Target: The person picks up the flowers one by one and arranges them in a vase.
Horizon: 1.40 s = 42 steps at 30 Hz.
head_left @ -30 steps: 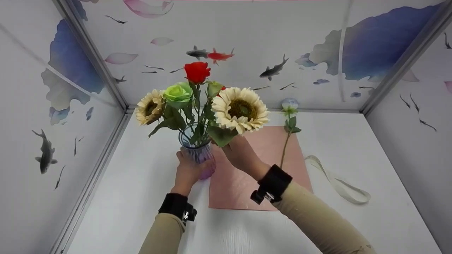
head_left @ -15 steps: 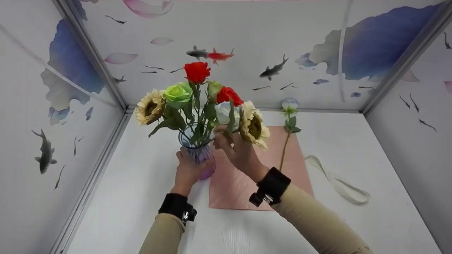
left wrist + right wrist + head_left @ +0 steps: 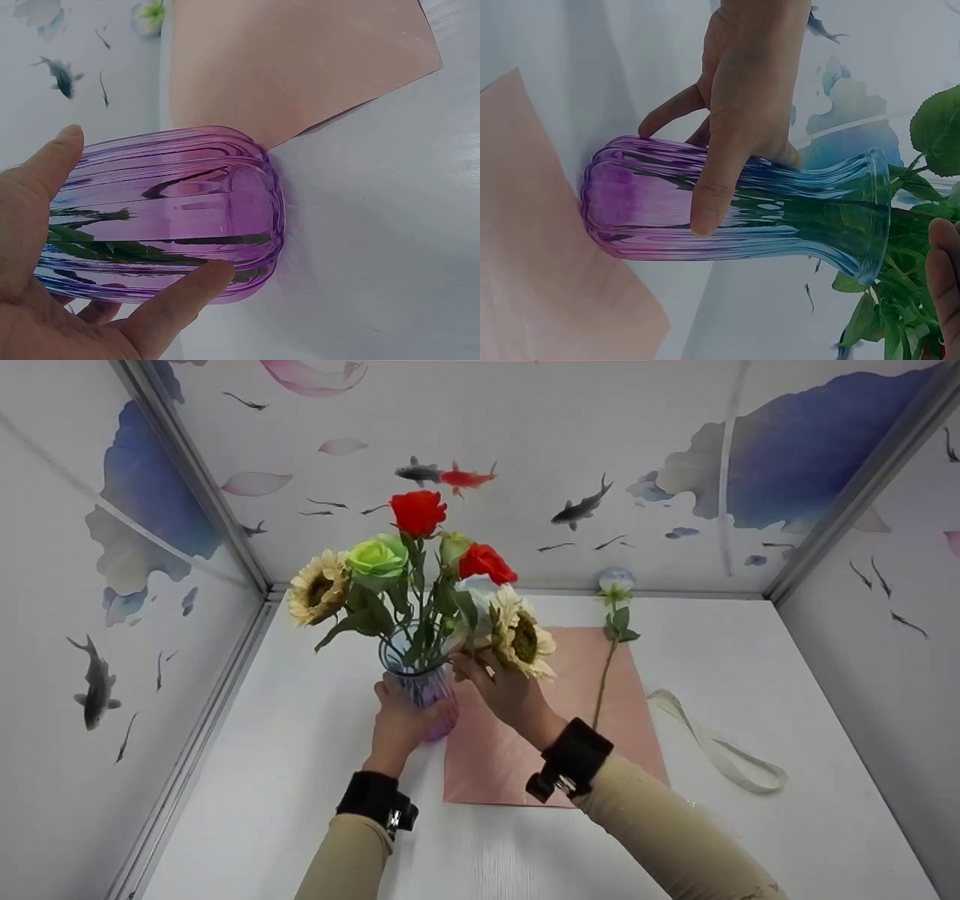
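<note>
A ribbed glass vase (image 3: 433, 690), blue at the rim and purple at the base, stands upright on the table. My left hand (image 3: 401, 726) grips its lower body, thumb and fingers around the glass in the left wrist view. Beside the rim my right hand (image 3: 514, 694) pinches the stem of a cream sunflower (image 3: 525, 641), whose head faces right. A pale flower (image 3: 474, 622) is partly hidden behind it. In the vase are a red rose (image 3: 418, 514), a green rose (image 3: 379, 561) and another sunflower (image 3: 319, 587). A second red rose (image 3: 487, 563) leans right.
A pink sheet (image 3: 495, 765) lies right of the vase. Across its right side lies a pale blue flower (image 3: 616, 580) on a long stem. Farther right is a looped white ribbon (image 3: 720, 754). Printed panels wall the table at the back and sides.
The sunflower at my right hand has turned from facing up to facing right and sits lower. The second red rose and pale flower have come into view. My left hand stays on the vase.
</note>
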Available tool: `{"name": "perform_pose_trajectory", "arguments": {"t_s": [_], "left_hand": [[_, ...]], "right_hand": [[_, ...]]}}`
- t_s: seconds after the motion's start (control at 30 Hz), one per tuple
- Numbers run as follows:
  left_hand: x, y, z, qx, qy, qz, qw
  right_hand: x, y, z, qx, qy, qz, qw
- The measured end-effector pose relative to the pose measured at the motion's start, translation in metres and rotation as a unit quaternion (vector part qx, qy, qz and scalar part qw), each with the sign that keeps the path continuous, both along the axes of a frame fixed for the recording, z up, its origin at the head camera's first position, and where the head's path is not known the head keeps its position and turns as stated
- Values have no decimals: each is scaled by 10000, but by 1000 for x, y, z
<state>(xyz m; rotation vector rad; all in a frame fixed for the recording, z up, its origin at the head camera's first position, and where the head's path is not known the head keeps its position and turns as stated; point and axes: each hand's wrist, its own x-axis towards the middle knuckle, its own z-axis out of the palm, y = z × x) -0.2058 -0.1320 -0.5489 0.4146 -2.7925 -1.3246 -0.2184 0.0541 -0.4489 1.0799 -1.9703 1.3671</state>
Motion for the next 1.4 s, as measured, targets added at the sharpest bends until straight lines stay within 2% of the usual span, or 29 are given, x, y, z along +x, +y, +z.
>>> {"name": "perform_pose_trajectory", "arguments": {"t_s": [0.13,0.23,0.4,0.5,0.73,1.0,1.13,1.4], "left_hand": [[0,1,0,3,70,-4,10000],[1,2,1,63,92,-3,9999],[1,2,0,91,73,13,9999],[0,2,0,113,46,25,9999],[0,2,1,52,39,7,10000],[0,3,4,89,-117,69,9999],[0,3,5,72,-118,74,9999],[1,2,4,-74,-55,37,10000]], "right_hand": [[-2,-4,-5,-549,-834,679,9927],[-4,-6,-9,-757,-1201,853,9862],[-10,-7,-14,-700,-1456,570,9852],[-14,-7,-14,-418,-1649,290,9850],[-25,-5,-10,580,-1435,-253,9876],[-29,-5,-8,607,-1836,-340,9805],[-28,-7,-8,602,-1897,-311,9795],[-27,-6,-14,422,-1855,65,9817]]}}
